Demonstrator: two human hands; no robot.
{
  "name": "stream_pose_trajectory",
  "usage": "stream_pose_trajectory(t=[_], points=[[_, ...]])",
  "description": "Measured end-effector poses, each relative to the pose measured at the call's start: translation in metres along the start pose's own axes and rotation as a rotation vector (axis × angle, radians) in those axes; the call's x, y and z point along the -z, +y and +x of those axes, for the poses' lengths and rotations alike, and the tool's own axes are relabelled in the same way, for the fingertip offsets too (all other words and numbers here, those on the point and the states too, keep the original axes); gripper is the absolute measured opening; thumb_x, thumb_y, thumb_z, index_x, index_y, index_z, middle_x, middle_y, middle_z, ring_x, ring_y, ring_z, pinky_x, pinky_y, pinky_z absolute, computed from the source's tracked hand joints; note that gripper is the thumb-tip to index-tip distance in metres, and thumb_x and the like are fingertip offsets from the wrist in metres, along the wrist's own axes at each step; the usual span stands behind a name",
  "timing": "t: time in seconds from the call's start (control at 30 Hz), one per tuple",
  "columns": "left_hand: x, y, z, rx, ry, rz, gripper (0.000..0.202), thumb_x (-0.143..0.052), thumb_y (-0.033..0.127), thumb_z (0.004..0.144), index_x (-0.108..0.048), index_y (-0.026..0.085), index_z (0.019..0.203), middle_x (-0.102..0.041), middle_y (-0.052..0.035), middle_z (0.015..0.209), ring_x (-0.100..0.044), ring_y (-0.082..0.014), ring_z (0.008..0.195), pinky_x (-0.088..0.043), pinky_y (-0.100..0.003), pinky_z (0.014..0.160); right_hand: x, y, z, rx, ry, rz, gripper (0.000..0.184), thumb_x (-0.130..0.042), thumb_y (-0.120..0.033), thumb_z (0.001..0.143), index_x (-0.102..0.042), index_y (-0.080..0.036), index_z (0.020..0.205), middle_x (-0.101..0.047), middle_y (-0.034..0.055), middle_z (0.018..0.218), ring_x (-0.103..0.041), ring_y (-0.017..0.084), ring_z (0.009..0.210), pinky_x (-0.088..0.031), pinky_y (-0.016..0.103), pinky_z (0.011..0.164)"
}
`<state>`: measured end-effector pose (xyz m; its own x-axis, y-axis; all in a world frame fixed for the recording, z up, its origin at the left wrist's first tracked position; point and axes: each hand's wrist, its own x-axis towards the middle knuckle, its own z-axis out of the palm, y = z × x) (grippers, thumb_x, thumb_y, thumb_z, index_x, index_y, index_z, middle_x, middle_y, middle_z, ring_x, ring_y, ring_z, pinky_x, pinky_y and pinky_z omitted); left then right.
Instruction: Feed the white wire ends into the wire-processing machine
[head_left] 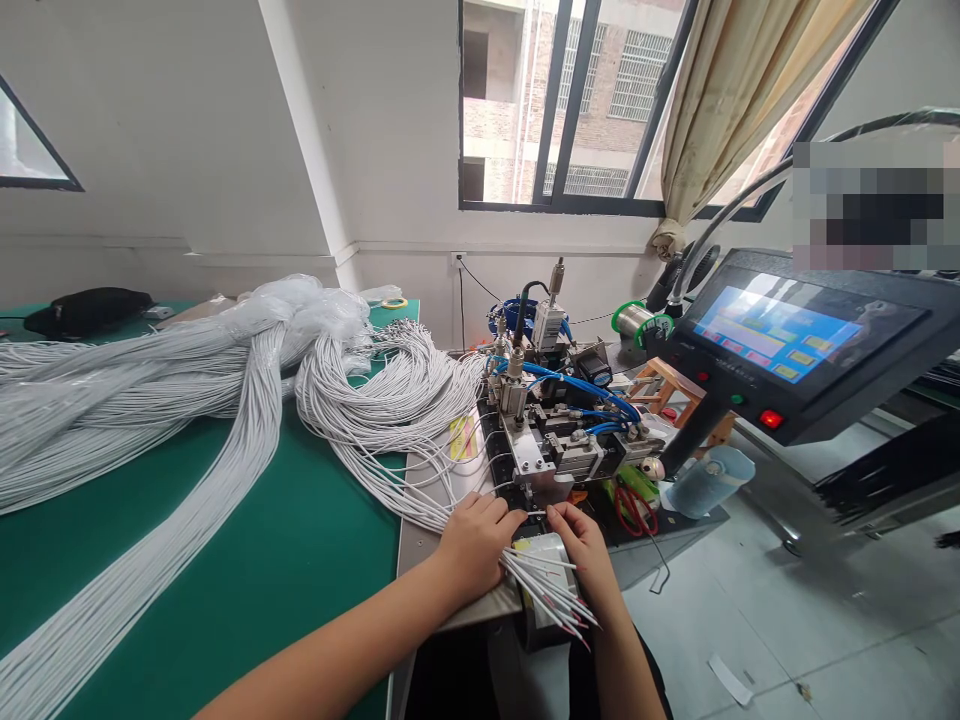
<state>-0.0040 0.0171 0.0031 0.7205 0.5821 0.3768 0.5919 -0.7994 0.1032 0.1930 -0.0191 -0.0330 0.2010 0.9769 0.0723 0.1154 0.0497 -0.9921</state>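
My left hand (478, 540) is closed around a bunch of thin white cables (546, 582). Their loose ends, some with reddish tips, fan out below my fingers toward the lower right. A short stretch of one white cable (536, 513) spans the gap between my two hands, at the front of a small pneumatic machine (551, 425). The fingertips of my right hand (585, 550) are pinched together at the right end of that stretch. What lies right under those fingertips is hidden.
Long bundles of white cable (255, 420) cover much of the green table (322, 590) at left. A control panel with a lit screen (776, 330) stands at right. Near it are a solder wire spool (637, 322), red-handled scissors (634, 512) and a translucent plastic container (712, 482).
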Motion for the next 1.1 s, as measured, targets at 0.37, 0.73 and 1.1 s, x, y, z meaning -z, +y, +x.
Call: stream_pose_trajectory(t=[0.37,0.73,1.1], points=[[0.002,0.000,0.000,0.000,0.012,0.002,0.040,-0.053,0.013,0.073,-0.058,0.024,0.111,-0.061,-0.0040,0.090,-0.054,-0.0219,0.085,-0.036,-0.037,0.077,0.000,0.002,0.001,0.028,0.014,-0.014,0.038,-0.062,-0.053,0.080,-0.055,-0.017,0.069,-0.044,-0.0020,0.064,-0.040,0.015,0.060,-0.032,0.025,0.055],[0.003,0.001,0.000,0.002,0.013,-0.010,0.039,-0.052,0.013,0.074,-0.059,0.023,0.112,-0.062,-0.0046,0.090,-0.054,-0.0214,0.084,-0.036,-0.038,0.078,-0.002,-0.007,-0.001,0.021,0.032,-0.019,0.040,-0.064,-0.055,0.078,-0.056,-0.018,0.066,-0.046,-0.0017,0.061,-0.041,0.015,0.059,-0.034,0.025,0.054],[0.006,0.003,0.000,0.007,0.022,0.008,0.034,-0.053,0.018,0.078,-0.059,0.023,0.112,-0.062,-0.0053,0.089,-0.055,-0.0217,0.085,-0.035,-0.040,0.083,-0.003,-0.008,0.002,0.047,0.075,-0.038,0.041,-0.066,-0.056,0.075,-0.056,-0.018,0.063,-0.047,-0.0011,0.059,-0.042,0.015,0.058,-0.034,0.026,0.055]])
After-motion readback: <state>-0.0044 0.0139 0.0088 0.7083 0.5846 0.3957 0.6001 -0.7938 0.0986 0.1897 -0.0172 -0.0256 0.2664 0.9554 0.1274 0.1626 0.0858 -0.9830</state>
